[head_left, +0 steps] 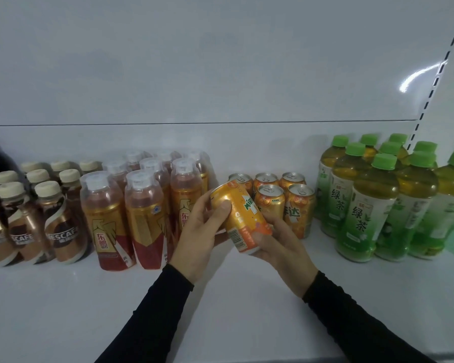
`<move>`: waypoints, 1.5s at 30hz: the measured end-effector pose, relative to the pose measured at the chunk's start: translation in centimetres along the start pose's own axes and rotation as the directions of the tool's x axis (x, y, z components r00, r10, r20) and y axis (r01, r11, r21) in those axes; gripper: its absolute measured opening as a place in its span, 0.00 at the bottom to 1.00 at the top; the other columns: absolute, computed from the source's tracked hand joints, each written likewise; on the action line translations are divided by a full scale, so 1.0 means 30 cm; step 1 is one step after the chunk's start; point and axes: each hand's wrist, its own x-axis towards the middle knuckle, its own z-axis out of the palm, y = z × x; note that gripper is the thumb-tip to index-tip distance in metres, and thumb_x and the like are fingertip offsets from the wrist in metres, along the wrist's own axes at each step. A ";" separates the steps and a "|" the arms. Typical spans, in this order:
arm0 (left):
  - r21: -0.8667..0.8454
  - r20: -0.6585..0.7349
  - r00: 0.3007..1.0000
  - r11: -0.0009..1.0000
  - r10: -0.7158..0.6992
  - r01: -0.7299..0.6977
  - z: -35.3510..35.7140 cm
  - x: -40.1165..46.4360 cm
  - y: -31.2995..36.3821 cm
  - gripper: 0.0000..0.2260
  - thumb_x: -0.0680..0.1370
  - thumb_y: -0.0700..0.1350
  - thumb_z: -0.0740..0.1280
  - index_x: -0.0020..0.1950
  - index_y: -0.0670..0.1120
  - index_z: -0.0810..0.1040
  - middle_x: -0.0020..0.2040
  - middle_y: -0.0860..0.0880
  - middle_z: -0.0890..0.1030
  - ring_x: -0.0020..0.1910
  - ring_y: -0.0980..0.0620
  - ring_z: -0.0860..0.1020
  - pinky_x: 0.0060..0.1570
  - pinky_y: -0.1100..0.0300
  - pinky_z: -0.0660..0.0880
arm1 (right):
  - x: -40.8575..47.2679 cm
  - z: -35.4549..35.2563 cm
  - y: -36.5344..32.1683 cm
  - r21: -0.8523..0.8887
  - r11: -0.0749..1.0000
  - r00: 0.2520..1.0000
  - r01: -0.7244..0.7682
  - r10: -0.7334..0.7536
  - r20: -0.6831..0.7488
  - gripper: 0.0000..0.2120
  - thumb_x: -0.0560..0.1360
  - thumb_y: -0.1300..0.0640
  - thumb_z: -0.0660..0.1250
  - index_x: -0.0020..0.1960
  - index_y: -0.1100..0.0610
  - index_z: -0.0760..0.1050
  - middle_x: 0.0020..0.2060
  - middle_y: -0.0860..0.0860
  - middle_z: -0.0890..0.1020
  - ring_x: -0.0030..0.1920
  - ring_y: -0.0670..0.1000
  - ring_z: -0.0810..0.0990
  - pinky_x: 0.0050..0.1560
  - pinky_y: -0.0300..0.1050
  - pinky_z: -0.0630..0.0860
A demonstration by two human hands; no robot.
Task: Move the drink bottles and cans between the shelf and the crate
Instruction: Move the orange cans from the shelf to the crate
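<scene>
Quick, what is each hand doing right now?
Left hand: grips the upper part of the tilted orange can.
Right hand: holds the same can's lower end.

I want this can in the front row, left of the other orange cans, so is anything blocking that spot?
Nothing visible does: the tilted orange can, held in both hands, hovers over bare white shelf beside the standing orange cans.
</scene>
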 end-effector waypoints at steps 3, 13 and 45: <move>-0.032 -0.026 1.000 0.999 -0.011 0.010 -0.008 0.000 0.004 0.25 0.71 0.53 0.72 0.67 0.51 0.75 0.59 0.46 0.83 0.53 0.47 0.84 0.46 0.53 0.81 | -0.002 0.004 0.003 -0.020 1.000 1.000 -0.023 0.024 0.021 0.39 0.61 0.41 0.73 0.69 0.52 0.69 0.63 0.51 0.78 0.59 0.51 0.82 0.52 0.48 0.82; 0.047 -0.055 0.997 0.997 0.059 -0.056 -0.016 0.000 -0.006 0.17 0.75 0.55 0.67 0.64 0.55 0.77 0.54 0.48 0.83 0.50 0.52 0.84 0.46 0.54 0.82 | -0.006 -0.001 0.025 -0.414 0.895 0.979 0.164 -0.198 -0.040 0.33 0.66 0.39 0.78 0.66 0.42 0.68 0.62 0.43 0.77 0.57 0.42 0.80 0.54 0.39 0.80; -0.150 0.062 0.958 0.947 -0.278 0.285 0.022 0.008 0.001 0.26 0.75 0.57 0.66 0.66 0.41 0.77 0.54 0.38 0.84 0.44 0.46 0.85 0.38 0.57 0.83 | -0.003 -0.002 0.053 -0.705 0.591 0.784 0.392 -0.615 -0.080 0.33 0.67 0.48 0.78 0.69 0.50 0.71 0.60 0.44 0.78 0.60 0.41 0.74 0.57 0.26 0.68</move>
